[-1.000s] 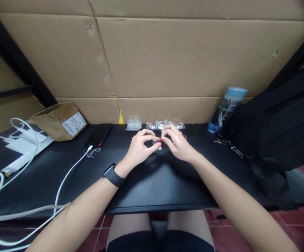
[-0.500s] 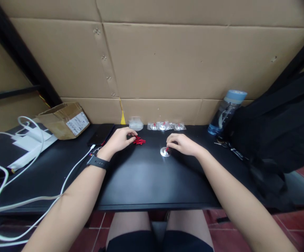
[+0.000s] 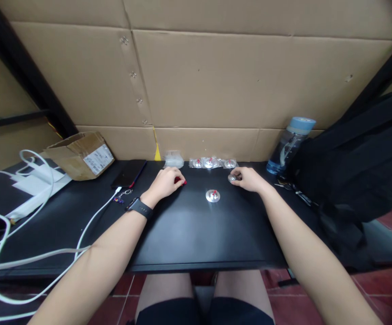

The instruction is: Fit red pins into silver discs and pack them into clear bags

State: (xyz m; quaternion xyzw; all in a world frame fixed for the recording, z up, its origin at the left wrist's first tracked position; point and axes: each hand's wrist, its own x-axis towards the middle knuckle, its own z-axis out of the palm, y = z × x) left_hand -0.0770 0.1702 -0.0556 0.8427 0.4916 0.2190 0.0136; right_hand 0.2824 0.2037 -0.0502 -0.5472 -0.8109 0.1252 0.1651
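Note:
My left hand (image 3: 169,183) is over a small pile of red pieces (image 3: 179,180), thumb and fingers closed around one whose red end shows at the fingertips. The hand hides most of the pile. At the right, my right hand (image 3: 247,178) grips the edge of a shiny silver disc (image 3: 231,178) low over the black table. Between the hands, another silver disc (image 3: 212,196) with a red piece at its raised middle lies flat. Further back, several similar discs (image 3: 209,163) lie in clear plastic bags.
Clear plastic bags (image 3: 174,159) lie at the back. On the left are a phone (image 3: 129,174), a cardboard box (image 3: 79,158) and white cables (image 3: 94,221). A water bottle (image 3: 291,144), keys (image 3: 284,184) and a black backpack (image 3: 355,158) stand or lie at the right.
My right hand has let go of the red piece on the middle disc and moved right to another silver disc. My left hand has shifted right, closing over the red pieces.

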